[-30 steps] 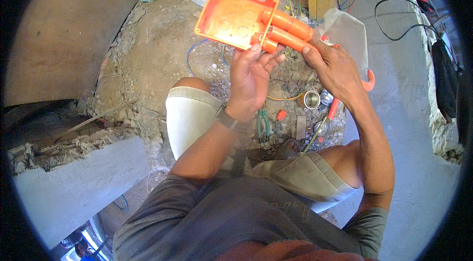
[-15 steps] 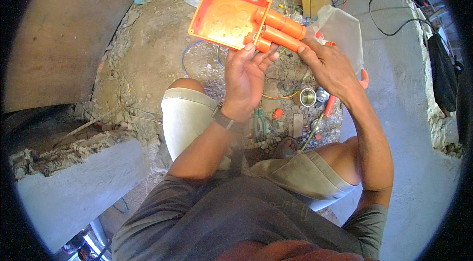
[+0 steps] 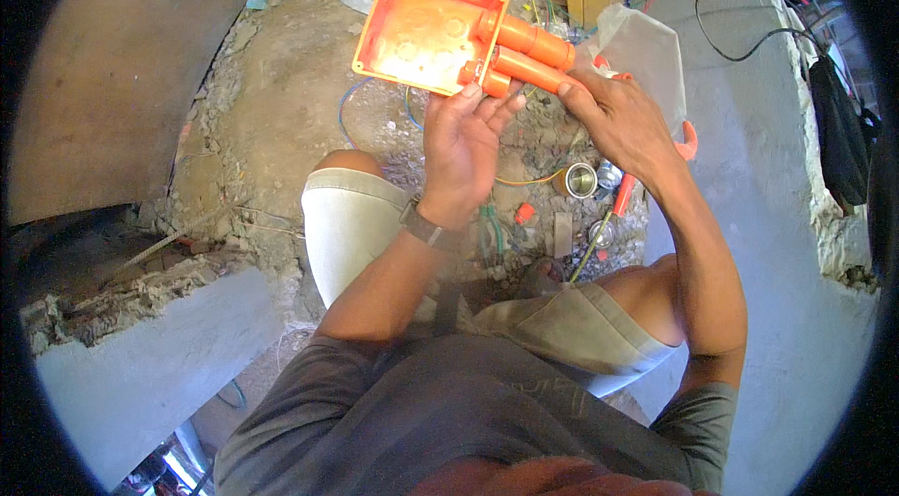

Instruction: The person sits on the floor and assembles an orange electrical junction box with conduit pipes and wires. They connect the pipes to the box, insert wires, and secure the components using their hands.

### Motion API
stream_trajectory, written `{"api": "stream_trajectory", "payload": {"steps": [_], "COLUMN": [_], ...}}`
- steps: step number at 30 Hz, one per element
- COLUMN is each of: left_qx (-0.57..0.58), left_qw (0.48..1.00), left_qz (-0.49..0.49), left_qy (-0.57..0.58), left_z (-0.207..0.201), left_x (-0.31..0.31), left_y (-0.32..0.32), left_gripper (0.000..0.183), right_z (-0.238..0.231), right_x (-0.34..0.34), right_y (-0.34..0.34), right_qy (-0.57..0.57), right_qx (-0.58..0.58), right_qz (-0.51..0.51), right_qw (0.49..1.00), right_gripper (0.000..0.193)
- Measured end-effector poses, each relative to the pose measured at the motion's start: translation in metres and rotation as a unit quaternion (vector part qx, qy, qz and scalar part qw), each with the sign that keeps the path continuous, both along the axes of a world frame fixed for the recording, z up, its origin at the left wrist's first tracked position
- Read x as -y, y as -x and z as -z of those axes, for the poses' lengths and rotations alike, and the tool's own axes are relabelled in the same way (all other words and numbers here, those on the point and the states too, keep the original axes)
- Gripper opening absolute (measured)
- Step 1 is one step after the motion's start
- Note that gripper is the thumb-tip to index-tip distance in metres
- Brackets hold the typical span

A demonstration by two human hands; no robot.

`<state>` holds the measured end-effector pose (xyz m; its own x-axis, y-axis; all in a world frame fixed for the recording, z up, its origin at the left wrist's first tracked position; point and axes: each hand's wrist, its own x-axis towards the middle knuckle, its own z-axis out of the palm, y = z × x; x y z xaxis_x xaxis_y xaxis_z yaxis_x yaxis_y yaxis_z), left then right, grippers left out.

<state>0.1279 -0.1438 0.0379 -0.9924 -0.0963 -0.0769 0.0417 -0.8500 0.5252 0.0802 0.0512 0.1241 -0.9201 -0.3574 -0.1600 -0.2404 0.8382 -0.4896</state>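
Note:
An orange plastic junction box [image 3: 421,28] is held up in front of me, its open side facing me. My left hand [image 3: 466,145] grips its lower right corner, with the thumb at the rim by a short orange fitting [image 3: 493,82]. A longer orange pipe coupling [image 3: 536,42] sticks out of the box's right wall. Below that, my right hand [image 3: 623,117] is closed round an orange conduit pipe [image 3: 529,70], whose far end lies against the box wall. Whether this pipe is joined to the box I cannot tell.
On the rubble floor lie an open tin can [image 3: 580,180], green-handled pliers [image 3: 492,229], an orange cap [image 3: 524,213] and a red-handled tool [image 3: 626,194]. A plastic bag [image 3: 641,37] sits beyond my right hand. Grey concrete [image 3: 740,243] runs along the right; a brown board [image 3: 103,65] stands left.
The junction box, the pipe and both hands have shifted very slightly left in the picture. Both grips look the same.

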Motion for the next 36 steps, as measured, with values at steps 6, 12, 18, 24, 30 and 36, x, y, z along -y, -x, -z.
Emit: {"api": "stream_trajectory", "payload": {"steps": [6, 12, 18, 24, 30, 36], "left_qx": [0.001, 0.0, 0.003, 0.002, 0.004, 0.003], "left_qw": [1.0, 1.0, 1.0, 1.0, 1.0, 1.0], "left_qz": [-0.001, 0.004, 0.006, 0.01, 0.003, 0.0], "left_qy": [-0.007, -0.005, -0.008, -0.01, -0.006, -0.01], "left_z": [0.001, 0.003, 0.003, 0.003, 0.003, 0.004], "left_x": [0.0, 0.001, 0.003, 0.003, 0.001, 0.001], "left_y": [0.001, 0.002, 0.002, 0.002, 0.002, 0.002], "left_gripper": [0.047, 0.048, 0.048, 0.048, 0.048, 0.047], "right_z": [0.011, 0.009, 0.009, 0.012, 0.008, 0.004], "right_x": [-0.005, -0.001, 0.002, 0.001, 0.002, 0.003], "right_y": [0.006, 0.007, 0.008, 0.009, 0.009, 0.01], "right_qy": [-0.031, -0.027, -0.022, -0.019, -0.021, -0.03], "right_qx": [-0.013, -0.001, 0.0, -0.012, 0.005, 0.026], "right_qz": [-0.003, 0.013, 0.016, 0.013, 0.019, 0.023], "right_qw": [0.999, 1.0, 1.0, 1.0, 1.0, 0.999], "right_gripper": [0.054, 0.053, 0.054, 0.055, 0.061, 0.065]}}
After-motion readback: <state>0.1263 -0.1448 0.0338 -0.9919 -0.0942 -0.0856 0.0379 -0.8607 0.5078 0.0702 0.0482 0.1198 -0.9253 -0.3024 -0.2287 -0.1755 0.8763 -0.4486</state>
